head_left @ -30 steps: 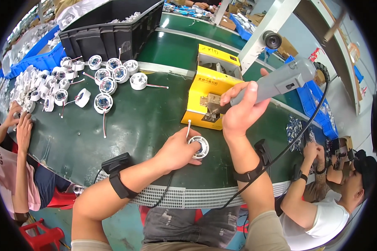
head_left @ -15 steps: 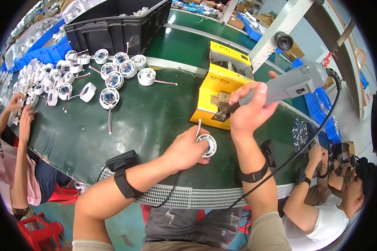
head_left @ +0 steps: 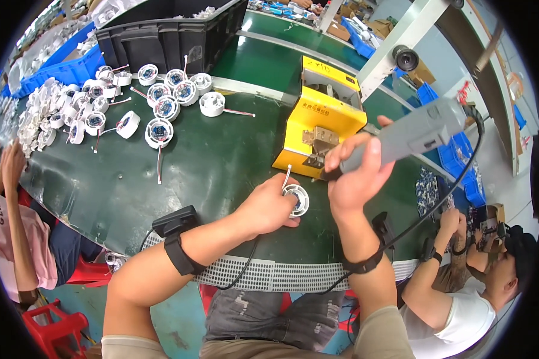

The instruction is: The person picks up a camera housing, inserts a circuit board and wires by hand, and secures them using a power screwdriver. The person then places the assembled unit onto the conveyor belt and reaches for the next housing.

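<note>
My left hand [head_left: 267, 206] is closed on a round white plastic housing [head_left: 304, 209] against the green tabletop. A short cable with a white plug sticks up from the housing beside my fingers. My right hand [head_left: 358, 184] grips a grey electric screwdriver [head_left: 408, 133], tilted with its dark front end pointing down to the left. That end is just in front of the metal outlet of a yellow screw feeder [head_left: 293, 125], apart from the housing. The screwdriver's bit cannot be made out. A black cord runs from its rear end down across my right forearm.
Several white housings with circuit boards and wires [head_left: 160, 133] lie at the left, beside a heap of white parts [head_left: 39, 122]. Behind stand a black crate [head_left: 156, 45] and a blue bin [head_left: 48, 75]. Co-workers sit on both sides; one's arm [head_left: 443, 233] is at the right.
The screwdriver's front end has come down and nearer, off the feeder's metal outlet. My left hand still holds the housing, shifted very slightly. The left co-worker's hands have moved back from the heap.
</note>
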A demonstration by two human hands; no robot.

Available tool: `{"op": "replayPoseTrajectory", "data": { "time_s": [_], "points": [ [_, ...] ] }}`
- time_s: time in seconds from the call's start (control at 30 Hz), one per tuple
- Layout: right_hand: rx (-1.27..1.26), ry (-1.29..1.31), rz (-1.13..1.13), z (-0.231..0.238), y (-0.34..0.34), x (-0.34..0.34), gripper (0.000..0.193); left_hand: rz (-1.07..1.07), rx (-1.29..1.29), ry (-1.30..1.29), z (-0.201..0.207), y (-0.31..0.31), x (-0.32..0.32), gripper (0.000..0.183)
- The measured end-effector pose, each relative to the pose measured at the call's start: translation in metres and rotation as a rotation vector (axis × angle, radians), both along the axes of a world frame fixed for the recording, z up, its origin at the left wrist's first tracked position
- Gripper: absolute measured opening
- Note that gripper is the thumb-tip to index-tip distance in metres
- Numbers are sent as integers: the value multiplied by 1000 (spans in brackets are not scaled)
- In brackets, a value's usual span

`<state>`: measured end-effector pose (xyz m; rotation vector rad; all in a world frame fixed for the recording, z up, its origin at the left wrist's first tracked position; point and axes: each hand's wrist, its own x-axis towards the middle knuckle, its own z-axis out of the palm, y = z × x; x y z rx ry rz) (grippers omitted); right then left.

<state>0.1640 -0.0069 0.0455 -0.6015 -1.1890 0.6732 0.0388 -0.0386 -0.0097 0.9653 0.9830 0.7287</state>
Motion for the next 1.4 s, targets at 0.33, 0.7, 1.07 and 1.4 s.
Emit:
{"op": "replayPoseTrajectory", "data": {
  "time_s": [0.33, 0.7, 1.07, 1.4],
  "points": [
    [-73, -42, 105, -16, -33, -6, 48, -15, 17, 22, 0, 2, -1, 31],
    [-102, -94, 102, -19, -33, -6, 47, -20, 35, 28, -4, 0, 1, 31],
    [-130, -58, 113, -24, -29, -6, 48, -3, 57, 55, 0, 3, 0, 30],
    [-8, -68, 260, -38, -30, -10, 48, -76, 202, 105, 2, 4, -10, 31]
  ]
}}
